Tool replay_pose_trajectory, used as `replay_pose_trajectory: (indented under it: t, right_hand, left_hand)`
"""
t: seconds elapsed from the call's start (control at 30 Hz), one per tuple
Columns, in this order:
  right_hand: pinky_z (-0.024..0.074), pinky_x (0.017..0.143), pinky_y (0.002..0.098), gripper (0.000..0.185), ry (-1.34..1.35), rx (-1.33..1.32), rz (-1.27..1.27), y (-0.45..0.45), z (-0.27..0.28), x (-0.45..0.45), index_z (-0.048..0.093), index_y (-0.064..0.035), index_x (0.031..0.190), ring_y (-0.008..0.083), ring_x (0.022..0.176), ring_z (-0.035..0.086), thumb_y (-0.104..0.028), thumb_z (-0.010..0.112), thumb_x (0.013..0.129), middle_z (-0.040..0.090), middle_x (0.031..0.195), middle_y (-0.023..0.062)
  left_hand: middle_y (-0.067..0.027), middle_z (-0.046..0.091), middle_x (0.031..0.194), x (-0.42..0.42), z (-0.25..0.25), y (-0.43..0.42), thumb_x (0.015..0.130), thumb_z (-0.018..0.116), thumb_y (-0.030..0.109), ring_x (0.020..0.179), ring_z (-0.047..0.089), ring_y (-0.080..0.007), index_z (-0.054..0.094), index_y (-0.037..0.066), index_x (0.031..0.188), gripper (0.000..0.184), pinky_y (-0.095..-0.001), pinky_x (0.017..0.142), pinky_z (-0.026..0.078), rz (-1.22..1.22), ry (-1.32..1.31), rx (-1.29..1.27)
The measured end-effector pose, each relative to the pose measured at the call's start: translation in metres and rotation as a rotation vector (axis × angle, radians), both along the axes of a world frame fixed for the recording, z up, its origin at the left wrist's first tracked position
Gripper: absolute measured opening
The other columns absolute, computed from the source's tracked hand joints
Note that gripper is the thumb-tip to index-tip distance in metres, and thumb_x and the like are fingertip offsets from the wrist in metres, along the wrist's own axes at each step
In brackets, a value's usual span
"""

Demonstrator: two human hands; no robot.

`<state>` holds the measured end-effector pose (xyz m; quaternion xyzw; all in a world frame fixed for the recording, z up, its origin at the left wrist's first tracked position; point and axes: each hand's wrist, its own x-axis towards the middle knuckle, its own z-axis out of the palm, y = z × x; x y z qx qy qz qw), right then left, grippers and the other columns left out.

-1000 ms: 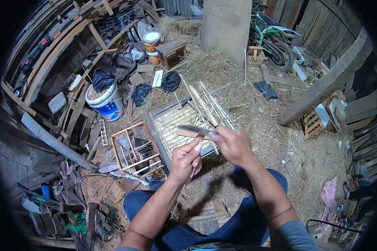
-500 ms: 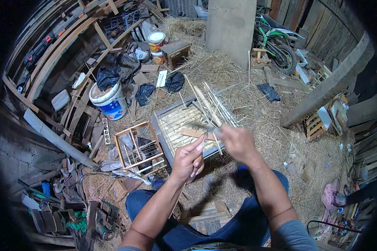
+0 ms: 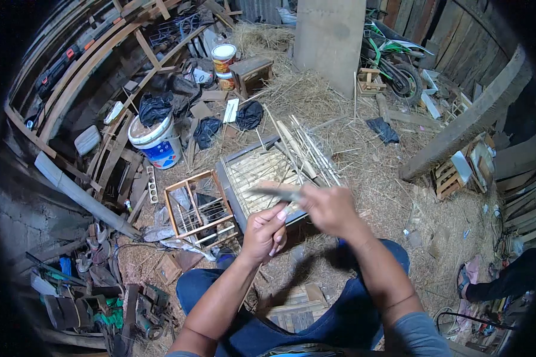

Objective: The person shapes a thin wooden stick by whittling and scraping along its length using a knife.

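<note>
Two bare hands work close together in the head view, above the near edge of a low slatted table, with the person seated and both knees spread below. On the person's left, the left hand has its thumb and forefinger pinched on a thin strip, its other fingers curled in; the tip between them is too small for me to make out. The right hand is wrapped round the handle of a knife, whose blade points left, just beyond the left fingertips. I can't tell whether the blade touches the strip.

Behind the blade a flat piece of wood lies on the slats, and a bundle of sticks rests along the table's far right side. Just beside the table, to the left, stands a wooden frame with thin bars. Farther left I see a white bucket with a black bag on top. Over at the right edge, another person's leg reaches in, its foot near a pink cloth.
</note>
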<state>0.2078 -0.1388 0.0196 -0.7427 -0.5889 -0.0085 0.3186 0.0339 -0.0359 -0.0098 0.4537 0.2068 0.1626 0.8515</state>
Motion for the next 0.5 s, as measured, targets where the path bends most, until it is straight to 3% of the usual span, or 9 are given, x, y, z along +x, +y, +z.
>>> replay_pose_trajectory:
  t: [0.1, 0.17, 0.2, 0.27, 0.3, 0.33, 0.4, 0.5]
  right_hand:
    - [0.046, 0.048, 0.0485, 0.036, 0.051, -0.005, 0.014, -0.002, 0.004, 0.002, 0.062, -0.0149, 0.091, 0.036, 0.053, 0.061, -0.047, 0.048, 0.098, 0.06, 0.057, 0.0133]
    - [0.049, 0.055, 0.0432, 0.035, 0.182, -0.124, -0.101, 0.0, 0.0, 0.026, 0.063, -0.0113, 0.094, 0.0277, 0.059, 0.065, -0.045, 0.056, 0.095, 0.063, 0.063, 0.0098]
    - [0.049, 0.055, 0.0432, 0.035, 0.176, -0.124, -0.103, 0.003, -0.005, 0.026, 0.063, -0.0113, 0.094, 0.0277, 0.059, 0.065, -0.045, 0.056, 0.095, 0.063, 0.063, 0.0098]
    - [0.0482, 0.062, 0.0336, 0.032, 0.627, 0.404, 0.076, 0.009, -0.016, 0.019, 0.061, -0.0063, 0.094, 0.0153, 0.068, 0.061, -0.038, 0.064, 0.094, 0.063, 0.073, 0.0026]
    - [0.0441, 0.067, 0.0246, 0.027, 0.814, 0.305, 0.055, 0.005, -0.017, 0.02, 0.061, -0.0032, 0.094, 0.0079, 0.076, 0.054, -0.028, 0.068, 0.093, 0.06, 0.082, -0.002]
    - [0.0441, 0.067, 0.0246, 0.027, 0.825, 0.295, 0.076, 0.005, -0.016, 0.02, 0.061, -0.0032, 0.094, 0.0079, 0.076, 0.054, -0.028, 0.068, 0.093, 0.06, 0.082, -0.002]
    - [0.0419, 0.065, 0.0219, 0.021, 1.186, 0.25, -0.044, 0.008, -0.018, 0.012, 0.061, -0.0046, 0.093, 0.0058, 0.071, 0.052, -0.025, 0.065, 0.095, 0.058, 0.078, -0.0036]
    - [0.0421, 0.066, 0.0216, 0.019, 1.166, 0.125, 0.053, 0.01, -0.021, 0.002, 0.062, -0.0045, 0.089, 0.0044, 0.071, 0.051, -0.022, 0.064, 0.096, 0.058, 0.078, -0.0045]
  left_hand:
    - [0.0026, 0.046, 0.053, 0.001, -0.004, 0.0, 0.101, 0.052, 0.015, 0.036, 0.036, -0.0051, 0.053, 0.006, 0.138, 0.039, -0.0214, 0.036, 0.032, 0.007, 0.014, 0.033]
    - [0.0038, 0.045, 0.055, 0.002, 0.01, -0.004, 0.1, 0.054, 0.017, 0.039, 0.036, -0.004, 0.055, 0.005, 0.136, 0.038, -0.0204, 0.038, 0.031, 0.009, 0.03, 0.064]
    - [0.0038, 0.045, 0.055, 0.005, 0.008, -0.005, 0.1, 0.054, 0.017, 0.039, 0.036, -0.004, 0.055, 0.005, 0.136, 0.038, -0.0204, 0.038, 0.031, 0.007, 0.023, 0.064]
    - [0.0042, 0.048, 0.058, 0.008, -0.001, -0.012, 0.1, 0.056, 0.016, 0.043, 0.035, -0.0034, 0.056, 0.006, 0.136, 0.037, -0.0203, 0.041, 0.031, 0.0, -0.018, 0.161]
    - [0.0036, 0.05, 0.063, 0.008, 0.0, -0.014, 0.1, 0.057, 0.017, 0.046, 0.036, -0.0029, 0.055, 0.008, 0.137, 0.038, -0.0203, 0.044, 0.031, -0.052, 0.017, 0.244]
    - [0.0036, 0.05, 0.063, 0.008, 0.0, -0.017, 0.1, 0.057, 0.017, 0.046, 0.036, -0.0029, 0.055, 0.008, 0.137, 0.038, -0.0203, 0.044, 0.031, -0.029, 0.026, 0.242]
    - [0.0021, 0.055, 0.066, 0.008, -0.002, -0.025, 0.1, 0.057, 0.021, 0.046, 0.04, -0.003, 0.056, 0.009, 0.137, 0.038, -0.0206, 0.042, 0.033, -0.067, 0.115, 0.201]
    - [0.0006, 0.059, 0.068, 0.014, -0.006, -0.028, 0.101, 0.056, 0.024, 0.044, 0.044, -0.004, 0.056, 0.008, 0.136, 0.039, -0.0207, 0.038, 0.036, 0.009, 0.119, 0.208]
